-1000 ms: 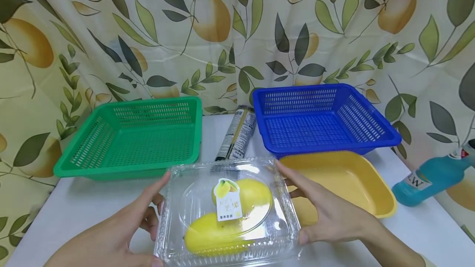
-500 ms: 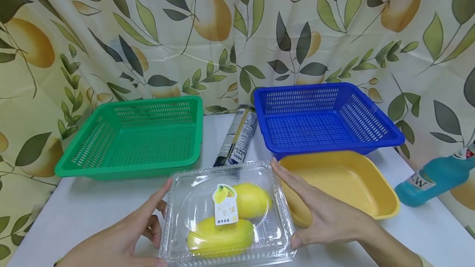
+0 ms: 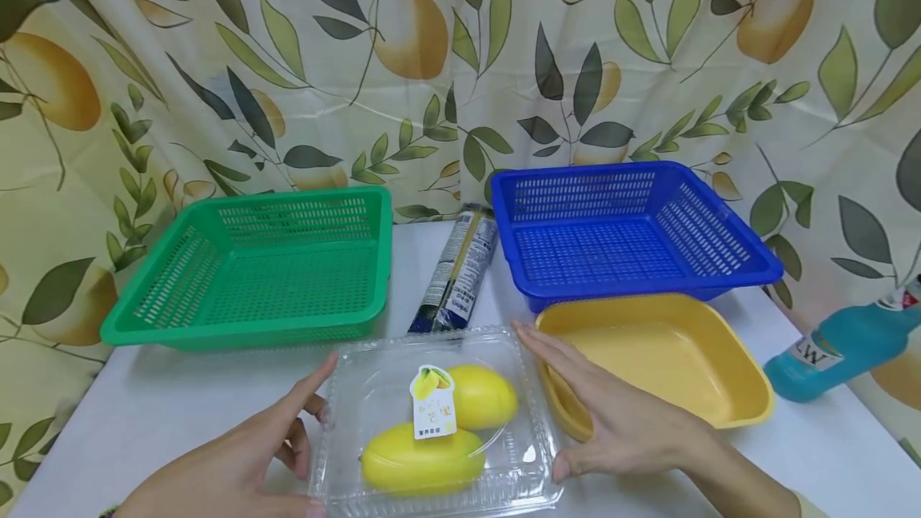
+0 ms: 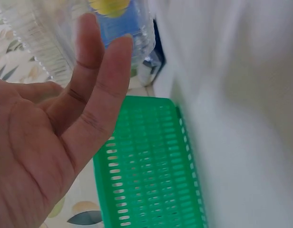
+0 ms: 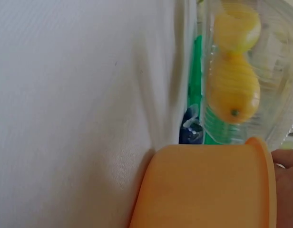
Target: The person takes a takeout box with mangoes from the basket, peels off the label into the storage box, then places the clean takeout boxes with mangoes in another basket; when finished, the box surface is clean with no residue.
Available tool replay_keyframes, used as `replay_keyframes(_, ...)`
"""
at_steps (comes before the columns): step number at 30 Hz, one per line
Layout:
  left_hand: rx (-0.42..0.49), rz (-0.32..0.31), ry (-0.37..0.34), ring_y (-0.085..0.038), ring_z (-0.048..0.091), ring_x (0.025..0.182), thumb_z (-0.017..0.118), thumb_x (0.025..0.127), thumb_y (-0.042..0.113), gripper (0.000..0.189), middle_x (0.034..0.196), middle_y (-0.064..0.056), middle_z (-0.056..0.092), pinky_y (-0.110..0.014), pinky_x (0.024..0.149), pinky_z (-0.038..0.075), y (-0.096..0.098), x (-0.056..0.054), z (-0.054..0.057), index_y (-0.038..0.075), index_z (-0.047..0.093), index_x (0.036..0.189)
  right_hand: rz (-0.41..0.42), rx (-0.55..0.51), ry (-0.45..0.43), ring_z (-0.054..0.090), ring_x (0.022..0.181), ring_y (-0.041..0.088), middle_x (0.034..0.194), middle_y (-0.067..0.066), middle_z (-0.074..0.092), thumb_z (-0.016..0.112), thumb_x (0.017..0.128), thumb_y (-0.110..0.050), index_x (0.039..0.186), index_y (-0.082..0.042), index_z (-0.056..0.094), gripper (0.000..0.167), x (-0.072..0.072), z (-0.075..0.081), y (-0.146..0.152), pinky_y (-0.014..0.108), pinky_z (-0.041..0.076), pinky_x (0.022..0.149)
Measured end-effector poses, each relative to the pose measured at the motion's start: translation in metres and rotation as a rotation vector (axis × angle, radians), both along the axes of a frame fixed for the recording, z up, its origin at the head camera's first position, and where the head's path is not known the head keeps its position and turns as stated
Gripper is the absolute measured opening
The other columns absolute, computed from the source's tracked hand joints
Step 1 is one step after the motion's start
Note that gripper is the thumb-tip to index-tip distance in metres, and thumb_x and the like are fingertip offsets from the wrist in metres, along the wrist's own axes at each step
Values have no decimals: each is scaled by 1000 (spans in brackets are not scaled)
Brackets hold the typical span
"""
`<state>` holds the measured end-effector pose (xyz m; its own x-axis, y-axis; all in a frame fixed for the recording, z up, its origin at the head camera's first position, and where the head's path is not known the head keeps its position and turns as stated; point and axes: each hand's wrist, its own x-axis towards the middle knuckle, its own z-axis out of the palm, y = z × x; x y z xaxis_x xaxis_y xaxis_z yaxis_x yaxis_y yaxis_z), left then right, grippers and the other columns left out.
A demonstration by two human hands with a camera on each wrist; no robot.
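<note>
A clear plastic clamshell box (image 3: pixel 496 454) with two yellow mangoes (image 3: pixel 423 462) inside is at the front of the table in the head view. Its lid carries a mango-shaped white label (image 3: pixel 434 414). My left hand (image 3: pixel 237 454) holds the box's left side, the thumb near the front corner and the index finger near the back. On the opposite side my right hand (image 3: pixel 619 406) grips it, index finger at the back corner, thumb at the front. The left wrist view shows the left fingers (image 4: pixel 111 80) against the box wall. Whether the box touches the table is unclear.
Behind the box stand a green basket (image 3: pixel 245 334) at left and a blue basket (image 3: pixel 647 288) at right. Between them lies a dark printed packet (image 3: pixel 456 270). A yellow basin (image 3: pixel 662 342) is beside my right hand, and a blue bottle (image 3: pixel 842 346) leans or lies at far right.
Both hands have brought the box slightly left and down, toward the front of the table. More of the dark packet shows behind it. The baskets and basin have stayed put.
</note>
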<state>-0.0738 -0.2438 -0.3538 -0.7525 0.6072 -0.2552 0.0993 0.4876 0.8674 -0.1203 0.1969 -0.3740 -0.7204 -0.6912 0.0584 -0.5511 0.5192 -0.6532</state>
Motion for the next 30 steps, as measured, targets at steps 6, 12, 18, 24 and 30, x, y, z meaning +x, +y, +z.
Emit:
replay_keyframes(6,-13,9,-5,-17,59,92,78,93,26,110,143,-18,40,-28,69,54,5,-1,-2,41,-6,163,-22,59,3,10,159,28,173,-7,4,79,74,-70,167,-31,7,123,-2,-1,1,68,34,111)
replay_keyframes(12,-32,50,-52,-19,58,93,80,91,30,112,146,-17,36,-28,68,55,6,-3,-7,45,-5,163,-36,88,5,12,158,29,173,-6,5,83,69,-69,166,-33,6,129,-2,-8,0,68,36,111)
replay_keyframes(18,-38,53,-49,-19,59,92,82,89,33,115,146,-16,35,-28,71,55,8,-3,-14,45,-6,162,-50,105,-15,14,158,29,173,-8,8,83,69,-70,166,-34,8,128,-2,-9,-1,67,35,111)
replay_keyframes(24,-50,52,-32,-17,60,91,83,89,31,116,146,-15,37,-27,71,55,8,-3,-15,44,-6,163,-43,107,-15,13,158,29,172,-10,9,83,69,-68,166,-33,5,130,-3,-9,-1,66,33,113)
replay_keyframes(30,-85,21,0,-15,59,105,82,88,35,119,156,-14,28,-27,77,54,8,-1,-15,44,-10,162,3,80,-25,11,158,26,173,-11,3,86,68,-65,167,-31,2,134,-5,-8,-2,69,33,112)
